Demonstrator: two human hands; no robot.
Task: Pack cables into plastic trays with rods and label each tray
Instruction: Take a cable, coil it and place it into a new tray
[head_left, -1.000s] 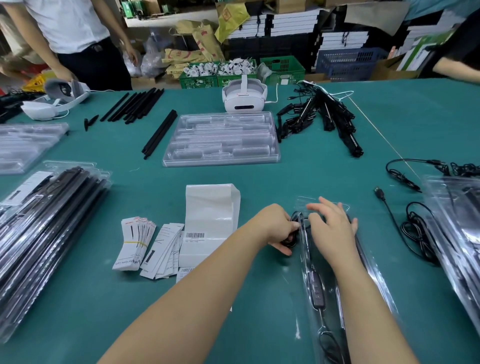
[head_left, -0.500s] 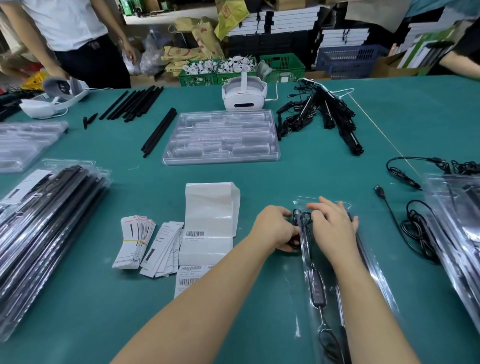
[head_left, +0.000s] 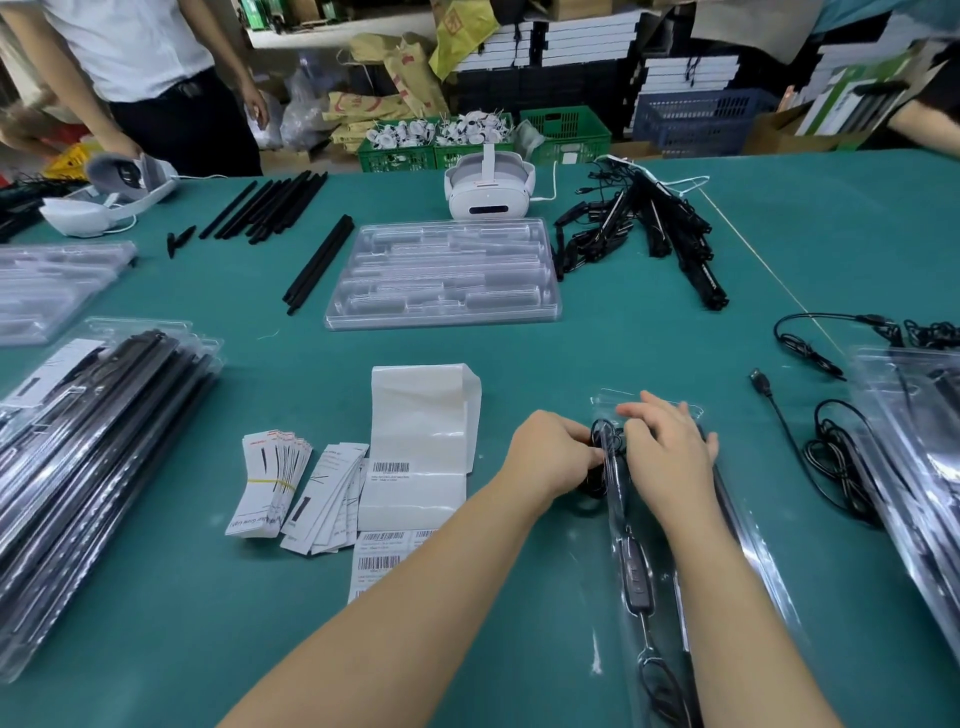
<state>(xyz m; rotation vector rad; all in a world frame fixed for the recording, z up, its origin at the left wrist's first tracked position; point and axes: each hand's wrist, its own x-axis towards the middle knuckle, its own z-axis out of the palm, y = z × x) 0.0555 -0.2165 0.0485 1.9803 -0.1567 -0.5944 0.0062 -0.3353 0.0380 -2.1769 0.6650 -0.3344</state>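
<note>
Lying lengthwise on the green tabletop (head_left: 649, 338) at near right, the clear plastic tray (head_left: 748, 587) ran out past the near edge. At its far end the left hand (head_left: 553, 457) pinched the coiled black cable (head_left: 605, 441), while the right hand (head_left: 667, 452) pressed flat on the tray; both had barely shifted. Open cloth lay between tray and labels (head_left: 384, 556). Farther off sat an empty tray stack (head_left: 441, 273).

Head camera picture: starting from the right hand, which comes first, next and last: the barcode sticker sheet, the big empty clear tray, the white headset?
From the right hand:
1. Barcode sticker sheet, just left of the hands.
2. Empty clear tray, farther up the table, mid-table.
3. White headset, behind that tray, near the far edge.
</note>
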